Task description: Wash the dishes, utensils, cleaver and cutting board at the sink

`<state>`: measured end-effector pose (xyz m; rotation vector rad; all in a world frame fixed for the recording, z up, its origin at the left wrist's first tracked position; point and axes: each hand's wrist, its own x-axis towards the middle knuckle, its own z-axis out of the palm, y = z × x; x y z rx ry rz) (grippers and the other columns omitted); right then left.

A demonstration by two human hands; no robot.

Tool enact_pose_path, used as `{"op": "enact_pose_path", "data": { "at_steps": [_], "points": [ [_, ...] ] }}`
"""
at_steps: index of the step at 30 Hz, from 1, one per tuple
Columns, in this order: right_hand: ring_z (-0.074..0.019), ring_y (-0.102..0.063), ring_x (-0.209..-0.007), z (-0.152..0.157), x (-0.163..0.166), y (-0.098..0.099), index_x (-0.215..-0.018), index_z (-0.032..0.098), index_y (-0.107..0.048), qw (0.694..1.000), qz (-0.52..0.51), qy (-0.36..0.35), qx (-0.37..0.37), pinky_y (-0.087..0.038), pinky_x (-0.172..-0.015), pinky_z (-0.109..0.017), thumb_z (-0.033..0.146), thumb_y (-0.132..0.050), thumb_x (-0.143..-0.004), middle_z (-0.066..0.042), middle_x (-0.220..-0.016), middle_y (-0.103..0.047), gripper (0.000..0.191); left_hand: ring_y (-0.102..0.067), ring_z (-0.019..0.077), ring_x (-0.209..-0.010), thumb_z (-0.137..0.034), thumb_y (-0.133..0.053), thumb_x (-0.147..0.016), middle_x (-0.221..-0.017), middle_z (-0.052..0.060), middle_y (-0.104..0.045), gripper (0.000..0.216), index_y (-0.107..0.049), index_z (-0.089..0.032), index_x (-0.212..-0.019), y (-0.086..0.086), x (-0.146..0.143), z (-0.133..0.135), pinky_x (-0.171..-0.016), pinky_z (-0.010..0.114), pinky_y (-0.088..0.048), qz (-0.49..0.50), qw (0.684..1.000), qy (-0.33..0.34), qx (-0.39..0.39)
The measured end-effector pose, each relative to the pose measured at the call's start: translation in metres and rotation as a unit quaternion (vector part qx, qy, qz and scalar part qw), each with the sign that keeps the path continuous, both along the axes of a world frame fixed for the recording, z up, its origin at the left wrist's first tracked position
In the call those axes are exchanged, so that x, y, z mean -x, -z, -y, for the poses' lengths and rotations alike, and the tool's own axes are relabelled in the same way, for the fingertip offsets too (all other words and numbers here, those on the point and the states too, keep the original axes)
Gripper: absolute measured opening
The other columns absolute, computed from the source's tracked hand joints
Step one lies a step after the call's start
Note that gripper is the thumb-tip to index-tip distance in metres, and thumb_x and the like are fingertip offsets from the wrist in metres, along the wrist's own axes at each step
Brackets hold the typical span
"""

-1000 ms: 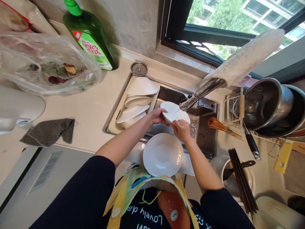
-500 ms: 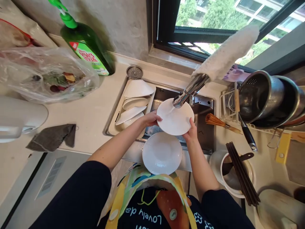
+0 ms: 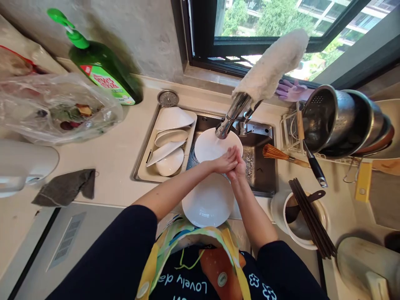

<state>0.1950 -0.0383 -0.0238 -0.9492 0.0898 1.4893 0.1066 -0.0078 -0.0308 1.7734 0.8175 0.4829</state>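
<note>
A white plate [image 3: 212, 146] is tilted under the faucet [image 3: 229, 121], with water running onto its face. My right hand [image 3: 239, 168] is closed on the plate's right-hand rim. My left hand [image 3: 225, 162] reaches across the near part of the plate, fingers stretched out and lying against the rim and my right hand. Its fingertips meet my right fingers, so the exact contact is partly hidden. Below my hands, a second white dish [image 3: 206, 204] rests at the sink's front edge, close to my apron [image 3: 153, 266].
White dishes [image 3: 170, 162] lean in a cream tray [image 3: 190, 152] on the left of the sink [image 3: 262, 179]. A drain strainer [image 3: 168, 98] and green soap bottle [image 3: 106, 71] stand behind. To the right are a bamboo brush [image 3: 278, 153], stacked pots [image 3: 325, 121] and a crock [image 3: 278, 212] with chopsticks across it.
My left hand has left the plate's left rim and crossed to its right side, beside my right hand. The plate has shifted slightly left and away from me. The camera view has turned slightly.
</note>
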Motion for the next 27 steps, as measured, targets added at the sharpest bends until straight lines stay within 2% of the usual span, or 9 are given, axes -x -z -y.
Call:
{"op": "enact_pose_path", "data": {
  "at_steps": [2,4,8,11,14,17,19,24,27],
  "points": [
    [-0.0156,-0.062,-0.112,-0.001,-0.008,0.002,-0.102,0.018,-0.064,1.0,0.002,0.006,0.026,-0.038,-0.111,-0.04,0.036,-0.041,-0.093,-0.005,-0.098,-0.073,0.031,-0.038,0.0272,-0.137,-0.033,-0.066,-0.071,-0.134,0.01,-0.057,0.042,-0.065,-0.023,-0.112,0.0,0.018,0.001,-0.115,0.044,-0.02,0.018,0.997,0.046,0.064],
    [-0.0197,-0.063,-0.109,0.002,-0.017,0.005,-0.104,0.016,-0.064,1.0,-0.001,0.003,0.024,-0.04,-0.109,-0.046,0.041,-0.041,-0.092,-0.007,-0.097,-0.073,0.036,-0.044,0.0291,-0.132,-0.03,-0.07,-0.067,-0.119,0.008,-0.066,0.029,-0.069,-0.025,-0.096,-0.004,0.043,-0.003,-0.116,0.048,-0.013,-0.038,0.996,0.017,0.084],
    [-0.0226,-0.065,-0.104,0.015,-0.03,0.011,-0.11,0.017,-0.062,1.0,-0.002,0.017,0.023,-0.042,-0.106,-0.052,0.042,-0.043,-0.09,-0.007,-0.098,-0.074,0.037,-0.029,0.0302,-0.141,-0.026,-0.065,-0.073,-0.126,0.011,-0.061,0.02,-0.068,-0.022,-0.092,-0.022,0.082,-0.006,-0.116,0.049,0.001,-0.089,0.994,-0.051,-0.029],
    [-0.0238,-0.064,-0.105,0.018,-0.03,0.015,-0.111,0.018,-0.062,1.0,0.008,0.008,0.024,-0.043,-0.104,-0.054,0.042,-0.048,-0.088,-0.007,-0.099,-0.073,0.036,-0.031,0.0265,-0.139,-0.03,-0.055,-0.083,-0.142,0.011,-0.046,0.036,-0.059,-0.021,-0.118,-0.031,0.1,0.011,-0.117,0.042,-0.015,-0.062,0.987,-0.129,-0.077],
    [-0.024,-0.064,-0.107,0.012,-0.025,0.017,-0.112,0.018,-0.062,1.0,0.01,-0.011,0.011,-0.042,-0.105,-0.054,0.042,-0.05,-0.087,-0.007,-0.1,-0.073,0.036,-0.052,0.0243,-0.113,-0.035,-0.049,-0.086,-0.123,0.013,-0.055,0.039,-0.051,-0.019,-0.122,-0.028,0.116,0.037,-0.101,0.039,-0.039,-0.115,0.965,-0.228,-0.055],
    [-0.0226,-0.065,-0.103,0.003,-0.026,0.016,-0.112,0.018,-0.062,1.0,0.017,-0.001,0.007,-0.042,-0.105,-0.052,0.04,-0.049,-0.087,-0.007,-0.099,-0.074,0.036,-0.056,0.021,-0.083,-0.043,-0.051,-0.084,-0.091,0.007,-0.059,0.029,-0.057,-0.018,-0.097,-0.022,0.129,0.062,-0.079,0.035,-0.046,-0.204,0.965,-0.167,-0.002],
    [-0.0214,-0.067,-0.098,0.002,-0.03,0.015,-0.11,0.018,-0.063,1.0,0.026,0.014,0.005,-0.043,-0.104,-0.051,0.039,-0.048,-0.088,-0.006,-0.098,-0.074,0.034,-0.056,0.0207,-0.079,-0.045,-0.055,-0.081,-0.086,0.006,-0.058,0.026,-0.057,-0.019,-0.084,-0.021,0.133,0.074,-0.076,0.034,-0.045,-0.247,0.963,-0.113,0.0],
    [-0.0219,-0.069,-0.091,0.007,-0.037,0.017,-0.105,0.018,-0.064,1.0,0.022,0.007,0.006,-0.045,-0.102,-0.052,0.038,-0.049,-0.087,-0.006,-0.093,-0.075,0.031,-0.061,0.0272,-0.087,-0.038,-0.062,-0.077,-0.092,0.008,-0.063,0.028,-0.051,-0.021,-0.096,-0.021,0.123,0.084,-0.073,0.035,-0.042,-0.346,0.927,-0.146,-0.012],
    [-0.0218,-0.069,-0.091,0.007,-0.033,0.014,-0.101,0.019,-0.065,1.0,0.013,-0.006,-0.006,-0.047,-0.1,-0.052,0.038,-0.05,-0.087,-0.006,-0.09,-0.075,0.029,-0.063,0.032,-0.089,-0.043,-0.067,-0.072,-0.092,0.011,-0.066,0.036,-0.052,-0.021,-0.096,-0.018,0.116,0.079,-0.072,0.036,-0.043,-0.391,0.912,-0.124,0.001]
  ]
}}
